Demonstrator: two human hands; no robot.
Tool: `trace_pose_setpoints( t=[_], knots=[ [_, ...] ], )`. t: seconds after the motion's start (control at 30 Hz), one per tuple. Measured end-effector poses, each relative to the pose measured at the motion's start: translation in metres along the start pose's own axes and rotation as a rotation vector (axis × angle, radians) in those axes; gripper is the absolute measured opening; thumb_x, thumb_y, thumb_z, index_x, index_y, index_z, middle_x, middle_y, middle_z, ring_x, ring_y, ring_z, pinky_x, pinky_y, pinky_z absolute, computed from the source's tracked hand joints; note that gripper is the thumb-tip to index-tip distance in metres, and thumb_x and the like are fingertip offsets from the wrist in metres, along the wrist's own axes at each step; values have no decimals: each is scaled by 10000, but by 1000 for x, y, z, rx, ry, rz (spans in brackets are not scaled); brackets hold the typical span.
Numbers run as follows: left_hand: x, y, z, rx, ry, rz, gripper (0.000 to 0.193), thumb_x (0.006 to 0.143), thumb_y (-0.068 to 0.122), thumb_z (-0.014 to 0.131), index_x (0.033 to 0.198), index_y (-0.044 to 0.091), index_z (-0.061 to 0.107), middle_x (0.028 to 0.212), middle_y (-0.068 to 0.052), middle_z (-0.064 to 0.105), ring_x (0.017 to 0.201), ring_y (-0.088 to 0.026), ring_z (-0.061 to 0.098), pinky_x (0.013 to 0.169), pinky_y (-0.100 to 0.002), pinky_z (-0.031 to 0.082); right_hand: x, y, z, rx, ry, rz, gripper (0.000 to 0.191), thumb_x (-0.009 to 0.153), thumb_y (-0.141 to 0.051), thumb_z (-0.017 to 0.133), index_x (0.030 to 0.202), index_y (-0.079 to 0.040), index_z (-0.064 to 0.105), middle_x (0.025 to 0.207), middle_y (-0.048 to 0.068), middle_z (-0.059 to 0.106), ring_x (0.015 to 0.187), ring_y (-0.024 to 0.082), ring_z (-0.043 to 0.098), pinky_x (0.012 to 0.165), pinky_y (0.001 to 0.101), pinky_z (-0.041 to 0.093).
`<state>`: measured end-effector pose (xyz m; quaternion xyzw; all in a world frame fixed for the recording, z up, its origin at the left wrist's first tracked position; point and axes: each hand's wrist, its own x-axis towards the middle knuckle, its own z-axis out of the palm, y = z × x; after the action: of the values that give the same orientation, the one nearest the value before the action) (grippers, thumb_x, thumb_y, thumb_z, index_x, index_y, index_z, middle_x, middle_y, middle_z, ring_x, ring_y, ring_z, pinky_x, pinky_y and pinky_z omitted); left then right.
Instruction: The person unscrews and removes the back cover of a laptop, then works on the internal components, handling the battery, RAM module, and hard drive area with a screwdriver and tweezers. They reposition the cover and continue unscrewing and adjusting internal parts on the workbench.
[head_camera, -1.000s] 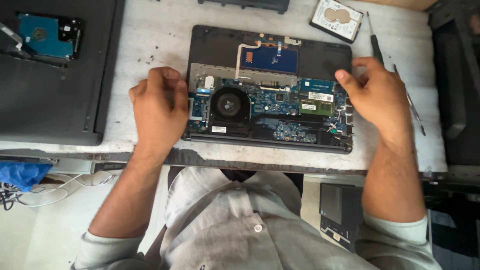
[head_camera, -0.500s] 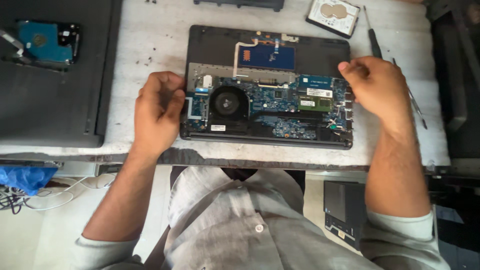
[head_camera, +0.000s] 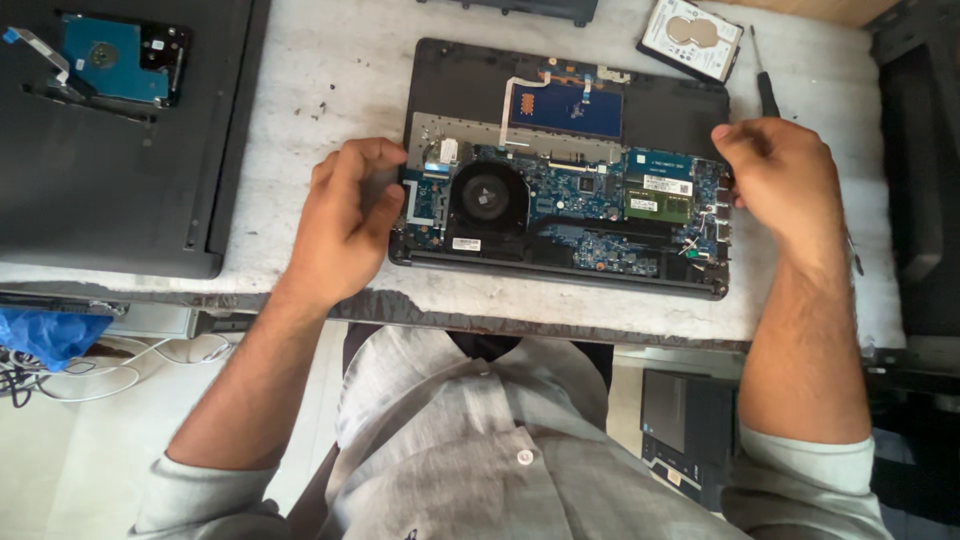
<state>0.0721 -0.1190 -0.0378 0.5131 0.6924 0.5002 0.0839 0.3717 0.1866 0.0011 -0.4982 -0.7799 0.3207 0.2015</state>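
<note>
Where two hands grip, one laptop (head_camera: 565, 165), two drives.

A dark grey opened laptop base (head_camera: 565, 170), its bottom cover removed, is laid flat on the white, scuffed desk (head_camera: 320, 90), close to the desk's near edge and nearer its right end than its left. A blue circuit board is exposed across the middle of the base, with a round black cooling fan at its left part and a green memory module at its right part. A blue rectangular panel with a pale ribbon cable is seen in the far half. The base's left edge is touched by the left hand (head_camera: 345, 225) and its right edge by the right hand (head_camera: 785, 180).
</note>
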Motion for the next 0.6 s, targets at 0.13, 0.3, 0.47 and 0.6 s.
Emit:
trace_pose_setpoints(
  t=[0.13, 0.3, 0.47, 0.6],
  knots=[
    [1, 2, 1, 13, 6, 9, 303, 948, 43, 679, 1234, 14, 586, 1217, -164, 702, 1194, -330, 635, 1049, -404, 465, -1, -3, 0, -113, 7, -57, 333, 1016, -325, 741, 1107, -6, 734, 803, 36, 695, 615, 114, 616, 551, 281, 485],
    [3, 4, 7, -1, 70, -50, 293, 951, 92, 721, 1205, 6, 604, 1176, -157, 722, 1136, -324, 670, 980, -389, 507, -4, -8, -4, -161, 27, -27, 314, 1020, -331, 736, 1147, -44, 741, 789, 81, 711, 630, 148, 665, 581, 305, 514],
    [6, 3, 9, -19, 80, -109, 257, 951, 90, 722, 1169, 6, 618, 1127, -157, 734, 1085, -298, 699, 944, -364, 521, -18, -19, -14, -305, 206, -410, 317, 1034, -236, 804, 1240, -4, 744, 924, 122, 743, 761, 188, 716, 670, 320, 541],
    [5, 3, 10, 6, 83, -115, 237, 970, 93, 728, 1164, 2, 627, 1111, -160, 733, 1060, -293, 697, 917, -361, 523, -14, -26, -28, -361, 169, -646, 290, 992, -175, 837, 1158, 43, 739, 931, 145, 742, 794, 207, 732, 702, 322, 562]
  ],
)
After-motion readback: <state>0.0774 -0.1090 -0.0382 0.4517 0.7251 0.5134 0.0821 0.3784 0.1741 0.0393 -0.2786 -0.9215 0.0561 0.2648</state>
